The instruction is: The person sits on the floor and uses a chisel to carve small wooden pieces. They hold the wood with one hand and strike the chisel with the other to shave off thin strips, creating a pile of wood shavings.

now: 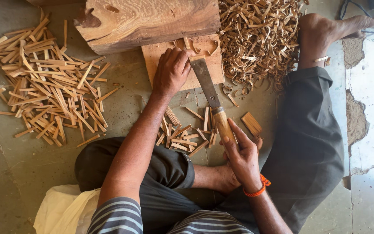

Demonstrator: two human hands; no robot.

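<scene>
1. Left hand point(172, 69) pinches a wood strip point(187, 43) upright on the small board point(204, 65).
2. Right hand point(242, 158) grips the chisel point(211, 97), its blade pointing away toward the strip beside the left fingers.

a heap of split wooden sticks point(48, 82) lies on the floor point(5, 164), a big log point(148, 19) beside curled shavings point(258, 39), white cloth point(63, 210) below.

Even, soft daylight, bright overall. Strongest at 3 o'clock, pale floor point(373, 86) there nearly washed out. Shadows faint, short. Sharp centre, slight softness twd edges, mild wide-angle bend at corners. No motion blur.
</scene>
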